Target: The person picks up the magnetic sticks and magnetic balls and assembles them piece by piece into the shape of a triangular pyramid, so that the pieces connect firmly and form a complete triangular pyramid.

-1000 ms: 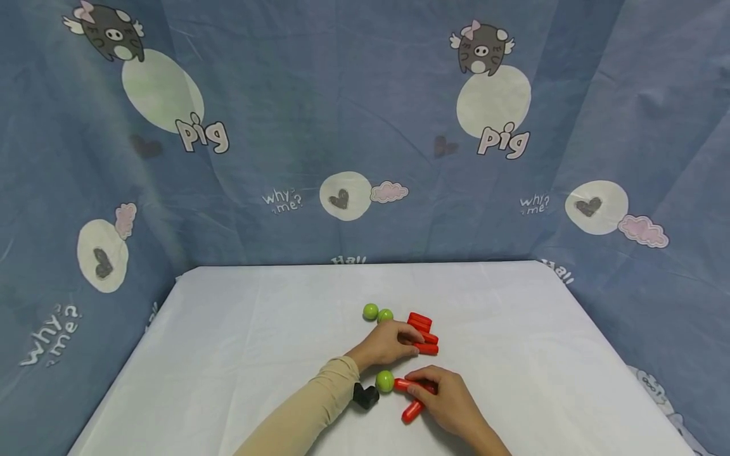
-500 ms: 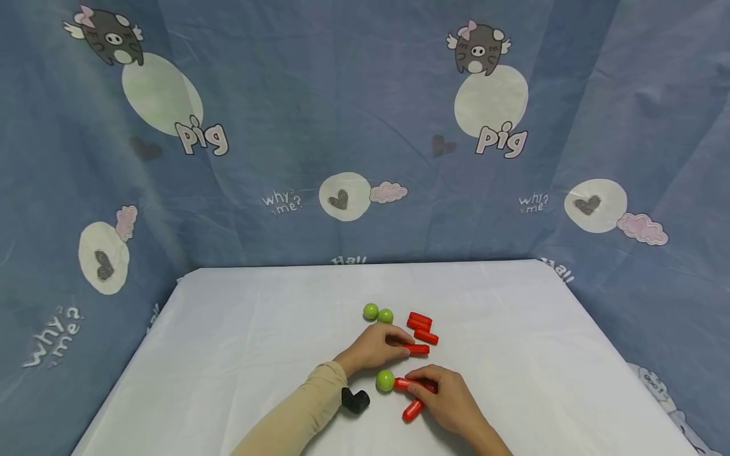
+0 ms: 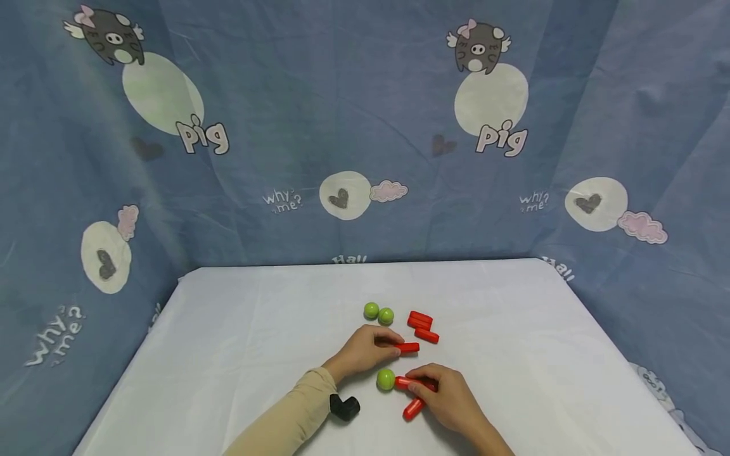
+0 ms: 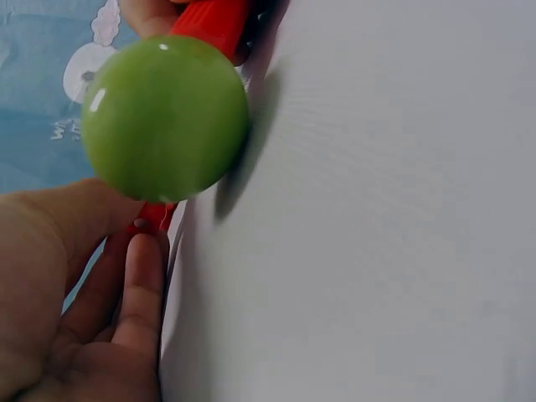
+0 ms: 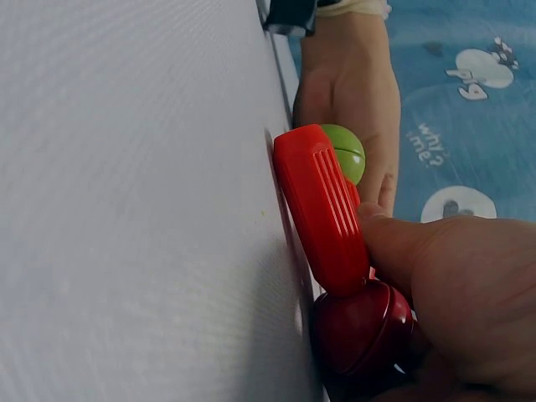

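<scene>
My left hand [image 3: 365, 348] pinches the end of a red magnetic rod [image 3: 408, 348], low over the white table. My right hand [image 3: 449, 396] grips a small joined piece nearer the front, with thumb and finger at one ribbed red rod [image 3: 402, 383]. A green ball [image 3: 385, 379] sits at that rod's left end. A dark red ball [image 5: 360, 327], partly covered by the fingers in the right wrist view, joins a second red rod [image 5: 322, 209] that slants toward the front. In the left wrist view the green ball [image 4: 165, 117] overlaps both hands' rods.
Two loose green balls [image 3: 379, 313] lie behind my left hand. Several red rods [image 3: 423, 326] lie to the right of them on the white table [image 3: 256, 316]. A black wrist camera [image 3: 345, 407] sticks out from the left sleeve. A blue printed cloth [image 3: 365, 126] hangs behind.
My left hand has drawn its red rod leftward, away from the other loose rods. My right hand and its joined piece have stayed almost still.
</scene>
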`<move>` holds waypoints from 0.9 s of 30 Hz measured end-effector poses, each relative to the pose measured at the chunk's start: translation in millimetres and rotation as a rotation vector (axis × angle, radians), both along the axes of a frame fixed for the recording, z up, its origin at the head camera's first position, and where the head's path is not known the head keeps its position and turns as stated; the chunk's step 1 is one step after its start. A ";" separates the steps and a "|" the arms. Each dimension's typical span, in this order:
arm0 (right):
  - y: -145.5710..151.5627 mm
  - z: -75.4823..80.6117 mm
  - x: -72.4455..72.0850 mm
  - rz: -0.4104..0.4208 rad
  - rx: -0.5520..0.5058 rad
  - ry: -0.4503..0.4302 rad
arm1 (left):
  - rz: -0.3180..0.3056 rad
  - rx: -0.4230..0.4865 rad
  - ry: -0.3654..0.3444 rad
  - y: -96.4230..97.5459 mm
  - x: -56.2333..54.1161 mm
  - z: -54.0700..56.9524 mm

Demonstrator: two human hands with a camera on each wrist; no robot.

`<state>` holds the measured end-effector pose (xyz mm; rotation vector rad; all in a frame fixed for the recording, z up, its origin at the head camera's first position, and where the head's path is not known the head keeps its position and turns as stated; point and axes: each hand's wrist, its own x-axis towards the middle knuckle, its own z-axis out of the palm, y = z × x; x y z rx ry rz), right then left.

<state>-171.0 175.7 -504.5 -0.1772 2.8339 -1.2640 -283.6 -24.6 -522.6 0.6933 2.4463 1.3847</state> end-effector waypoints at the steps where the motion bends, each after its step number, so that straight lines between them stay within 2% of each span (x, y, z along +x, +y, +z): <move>1: -0.5 0.3 0.0 -0.003 0.003 -0.004 | 0.012 0.003 -0.001 -2.7 1.5 0.1; 9: -2.8 1.8 1.0 -0.044 0.008 -0.009 | 0.094 0.032 -0.020 -20.9 16.2 2.3; 14: -4.7 0.1 1.4 -0.041 -0.001 -0.019 | 0.160 0.051 -0.063 -32.3 25.7 2.5; 27: -7.4 -0.4 -0.1 -0.110 0.013 -0.026 | 0.276 0.169 -0.128 -54.0 47.0 -0.9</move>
